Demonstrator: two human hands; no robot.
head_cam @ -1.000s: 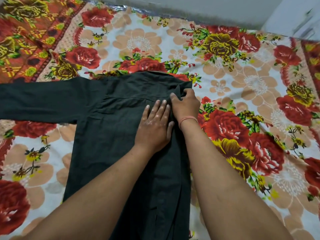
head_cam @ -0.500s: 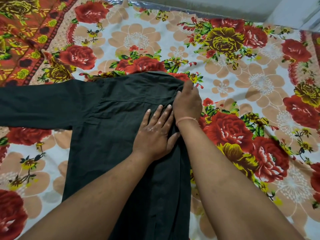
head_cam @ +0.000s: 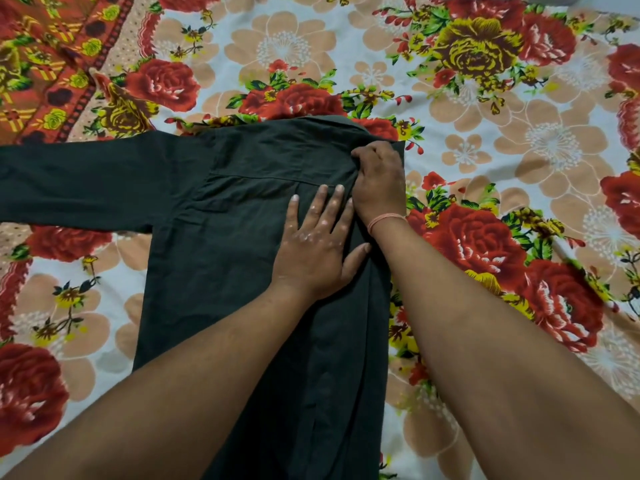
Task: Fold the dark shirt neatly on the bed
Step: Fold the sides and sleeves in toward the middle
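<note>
The dark shirt (head_cam: 214, 244) lies back side up on the bed, its collar at the far end. One sleeve (head_cam: 76, 181) stretches out flat to the left. The right side is folded inward, giving a straight edge along the right. My left hand (head_cam: 318, 244) lies flat with straight fingers pressing the middle of the back. My right hand (head_cam: 379, 178), with a pink thread at the wrist, sits at the folded right shoulder near the collar, fingers curled into the cloth there.
A floral bedsheet (head_cam: 502, 202) with red roses covers the bed all around the shirt. A red patterned border strip (head_cam: 41, 64) runs along the far left. A wall edge shows at the top right.
Both hands stay at the shirt's upper right. My right hand has shifted slightly up along the folded shoulder and curled tighter. The camera has tilted down a little.
</note>
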